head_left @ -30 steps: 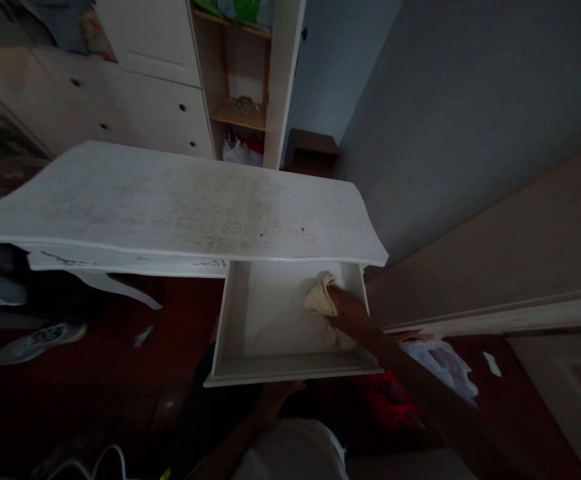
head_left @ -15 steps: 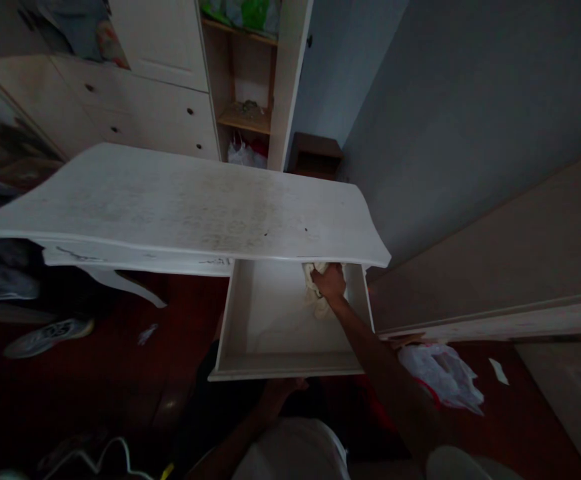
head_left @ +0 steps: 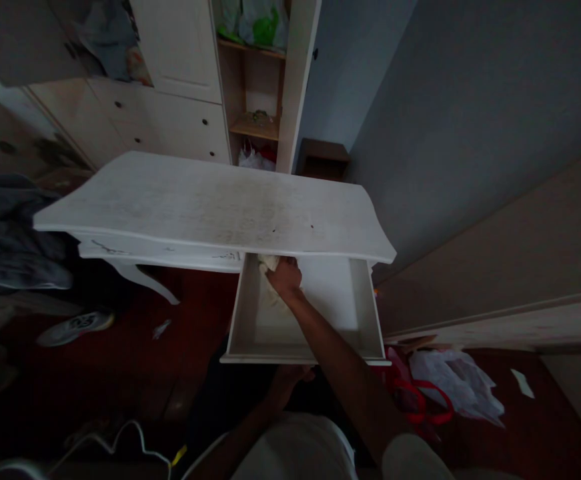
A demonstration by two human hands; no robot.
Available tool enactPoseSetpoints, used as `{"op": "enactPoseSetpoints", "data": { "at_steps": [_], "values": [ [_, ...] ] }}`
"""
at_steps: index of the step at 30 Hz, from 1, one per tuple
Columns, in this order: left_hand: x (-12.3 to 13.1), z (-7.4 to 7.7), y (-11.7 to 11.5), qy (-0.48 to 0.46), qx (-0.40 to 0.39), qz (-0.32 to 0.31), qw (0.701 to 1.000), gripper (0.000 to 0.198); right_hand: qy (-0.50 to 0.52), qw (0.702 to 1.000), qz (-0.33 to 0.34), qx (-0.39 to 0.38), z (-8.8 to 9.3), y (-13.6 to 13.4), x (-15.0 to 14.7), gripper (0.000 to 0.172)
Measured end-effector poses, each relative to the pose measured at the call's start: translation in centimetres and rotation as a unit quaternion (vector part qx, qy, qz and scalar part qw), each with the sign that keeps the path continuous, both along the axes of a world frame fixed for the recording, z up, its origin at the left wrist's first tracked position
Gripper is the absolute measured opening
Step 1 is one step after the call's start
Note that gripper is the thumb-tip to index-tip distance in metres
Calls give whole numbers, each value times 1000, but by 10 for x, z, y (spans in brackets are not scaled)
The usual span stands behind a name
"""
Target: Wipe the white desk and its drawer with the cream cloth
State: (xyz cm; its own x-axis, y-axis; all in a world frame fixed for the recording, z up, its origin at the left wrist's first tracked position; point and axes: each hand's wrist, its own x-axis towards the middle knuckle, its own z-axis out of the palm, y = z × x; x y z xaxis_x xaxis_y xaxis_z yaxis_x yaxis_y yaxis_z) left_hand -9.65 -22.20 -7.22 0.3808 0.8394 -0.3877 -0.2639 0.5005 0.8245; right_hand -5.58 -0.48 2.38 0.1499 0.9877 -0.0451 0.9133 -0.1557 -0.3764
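Observation:
The white desk (head_left: 185, 207) has a drawer (head_left: 330, 300) pulled out below its top. Inside the drawer, my right hand (head_left: 287, 277) is closed round a cream cloth (head_left: 269, 261). The cloth lies against the drawer's floor near the back left corner, partly under the tabletop, and a fold of it trails below the hand. Just beneath the drawer front is my left hand (head_left: 287, 383), with its fingers loosely stretched towards the right. It is dim there, and whether that hand touches the drawer I cannot tell.
A white wardrobe (head_left: 170, 110) with shelves stands behind the desk. A grey wall (head_left: 470, 113) rises on the right. A plastic bag (head_left: 455, 380) and red straps (head_left: 427, 403) lie at lower right. On the floor at left are a shoe (head_left: 77, 327) and a white cable (head_left: 115, 443).
My right hand has slid the cloth leftwards across the drawer, from its right side to its back left. My left hand stays beneath the drawer front. The view has shifted slightly.

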Motion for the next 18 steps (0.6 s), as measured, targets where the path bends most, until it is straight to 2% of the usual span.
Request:
{"op": "enactPoseSetpoints", "data": {
  "at_steps": [2,5,10,15,18],
  "values": [
    [1,0,0,-3,2,1,1000,58,-3,998,57,18,-2,1,-14,61],
    [3,1,0,-4,9,4,1000,59,-10,988,149,36,-3,4,-25,57],
    [2,3,0,-1,26,-4,1000,61,3,968,249,5,3,5,-16,51],
    [1,0,-2,16,21,-1,1000,60,-3,922,384,-48,4,-23,2,44],
    [2,-3,-3,2,25,3,1000,58,24,910,407,-75,-3,-42,7,31]
  ]
}}
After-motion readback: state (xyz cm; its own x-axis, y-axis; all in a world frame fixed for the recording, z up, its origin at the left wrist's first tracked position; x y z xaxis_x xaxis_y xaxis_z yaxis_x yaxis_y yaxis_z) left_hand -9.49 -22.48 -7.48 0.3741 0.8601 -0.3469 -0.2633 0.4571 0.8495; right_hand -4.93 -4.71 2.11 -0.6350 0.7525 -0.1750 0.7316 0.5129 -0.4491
